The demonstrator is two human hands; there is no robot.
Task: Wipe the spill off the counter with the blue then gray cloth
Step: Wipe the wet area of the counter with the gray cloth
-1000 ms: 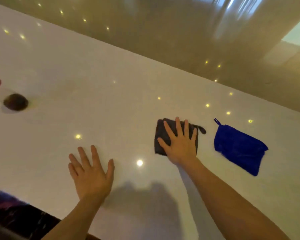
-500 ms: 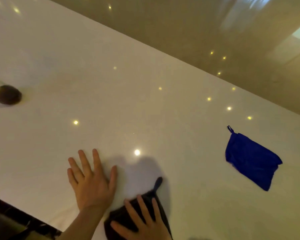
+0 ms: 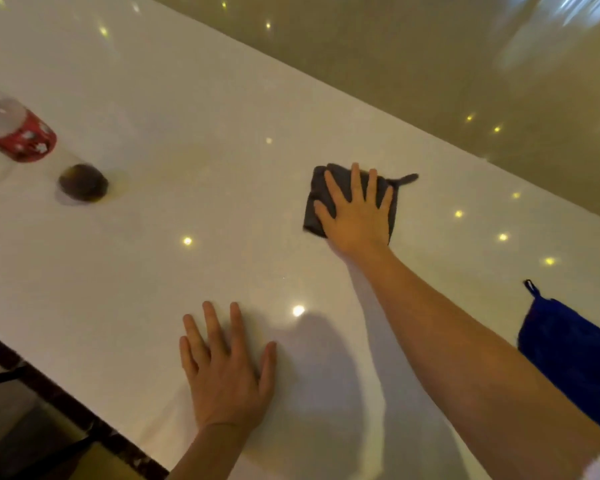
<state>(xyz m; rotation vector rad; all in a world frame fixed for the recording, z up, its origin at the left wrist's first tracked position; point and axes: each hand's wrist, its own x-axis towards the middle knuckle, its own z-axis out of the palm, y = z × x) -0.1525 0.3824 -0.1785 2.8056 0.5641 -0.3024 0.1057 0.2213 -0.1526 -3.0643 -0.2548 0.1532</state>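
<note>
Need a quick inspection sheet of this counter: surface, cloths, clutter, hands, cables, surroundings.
Surface: white counter, glossy, light reflections; no spill visible.
Job's things: gray cloth flat under the right hand; blue cloth lying apart at the right edge of view.
Clutter: red-labelled bottle and a dark round object, far left.
Hands: right hand flat on the gray cloth; left hand flat on bare counter.
Cables: nothing seen.
Surroundings: shiny floor beyond the counter.

right hand (image 3: 355,216) on cloth (image 3: 314,216) | second cloth (image 3: 575,355) right | cup (image 3: 21,133) far left
</note>
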